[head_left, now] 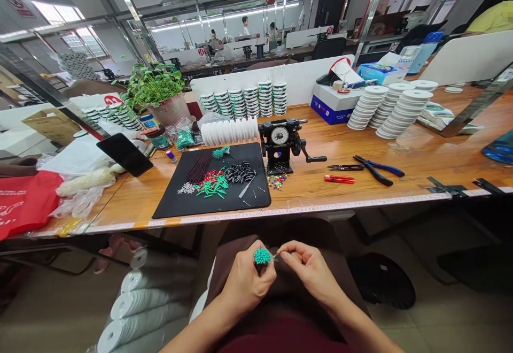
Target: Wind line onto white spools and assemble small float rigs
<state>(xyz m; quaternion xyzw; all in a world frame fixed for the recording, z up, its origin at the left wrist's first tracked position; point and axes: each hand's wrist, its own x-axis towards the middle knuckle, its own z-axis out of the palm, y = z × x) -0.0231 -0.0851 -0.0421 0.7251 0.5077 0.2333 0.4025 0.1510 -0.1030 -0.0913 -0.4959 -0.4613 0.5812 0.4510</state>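
Note:
Over my lap, my left hand (249, 275) is wrapped round a bundle of thin pieces with green bead-like heads (262, 256), the heads pointing up. Close beside it on the right, my right hand (306, 267) has thumb and forefinger pinched at the bundle's edge. What lies in that pinch is too small to make out. Ahead of both hands, a black mat (212, 207) on the table carries green and red tubes (212, 183), black tubular pieces (240, 173), dark brown cords (199, 168), small silver pieces (186, 187) and another green-headed bunch (223, 152).
A hand-cranked black winding machine (279, 142) with white spools (230, 131) stands behind the mat. Pliers (379, 171) and red sticks (339, 179) lie to its right. Stacked white discs (404, 115) stand farther right. A phone (125, 154) leans at left. White rolls (132, 310) are on the floor.

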